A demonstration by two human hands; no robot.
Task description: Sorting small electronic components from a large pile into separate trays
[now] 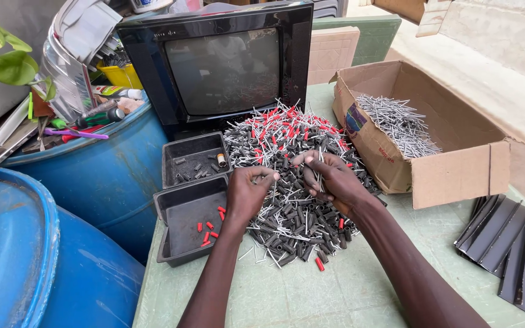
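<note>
A big heap of small metal pins with black and red sleeves (pixel 287 152) lies on the green table (pixel 311 291) in front of an old black television (pixel 226 67). My left hand (pixel 247 194) rests on the heap's near left side, its fingertips pinching a small piece. My right hand (pixel 332 179) is over the middle of the heap and grips a small bundle of thin metal pins (pixel 319 173) upright between its fingers. Two dark trays sit to the left: the near tray (pixel 180 234) holds several red sleeves, the far tray (pixel 192 158) several black ones.
An open cardboard box (pixel 451 170) with bare metal pins stands at the right. Black ribbed strips (pixel 511 243) lie at the right edge. Two blue drums (pixel 92 176) stand left of the table, one topped with tools and clutter. A plant (pixel 7 54) is at far left.
</note>
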